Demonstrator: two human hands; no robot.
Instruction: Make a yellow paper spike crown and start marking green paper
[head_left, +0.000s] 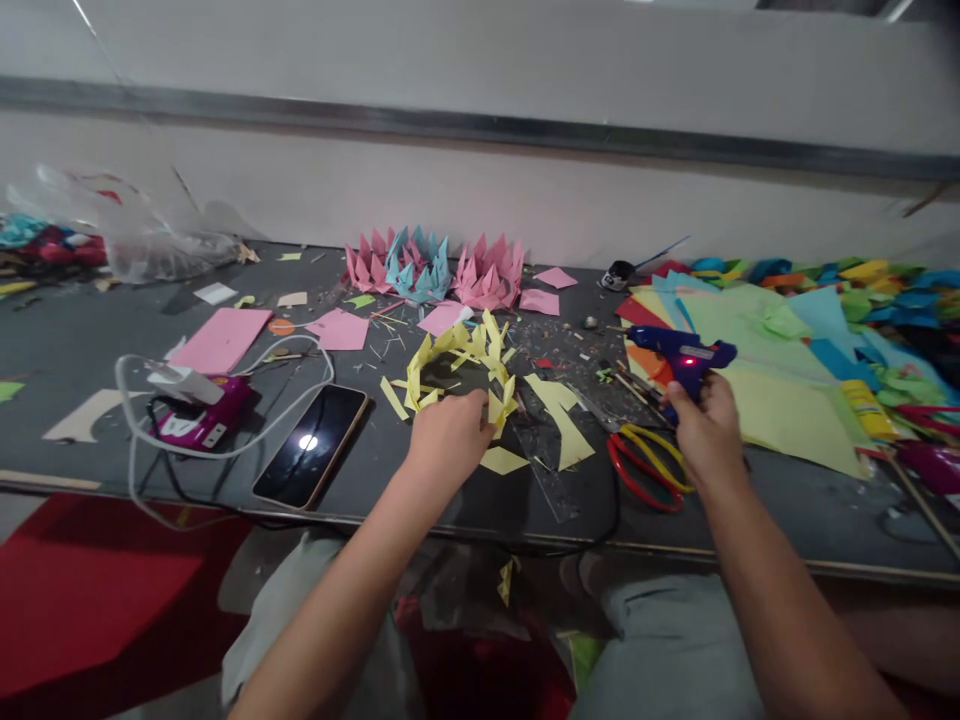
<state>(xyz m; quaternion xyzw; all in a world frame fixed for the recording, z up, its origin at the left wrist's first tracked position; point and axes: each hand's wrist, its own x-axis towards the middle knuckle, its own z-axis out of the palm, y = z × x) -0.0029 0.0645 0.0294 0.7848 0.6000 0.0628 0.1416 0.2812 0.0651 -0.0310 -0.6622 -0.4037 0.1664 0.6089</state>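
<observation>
In my right hand (703, 425) is a blue glue gun (679, 347) with a red light on its side, its nozzle pointing left above the paper sheets. My left hand (454, 428) is at the near side of a yellow folded-paper ring (420, 370) with pointed tips, lying on the dark table (420, 505). The fingers of this hand are curled down onto the ring's near edge, and their tips are hidden behind the back of the hand. Loose yellow paper pieces (571, 435) and a clear ruler (551, 480) lie just right of the ring.
Behind stand pink (491, 275) and blue (418, 265) paper rings. A phone (311, 447) and a purple power strip (202, 412) with cables lie left. Scissors with red and yellow handles (649, 468) lie near my right hand, beside stacked coloured sheets (780, 400). Scraps litter the table.
</observation>
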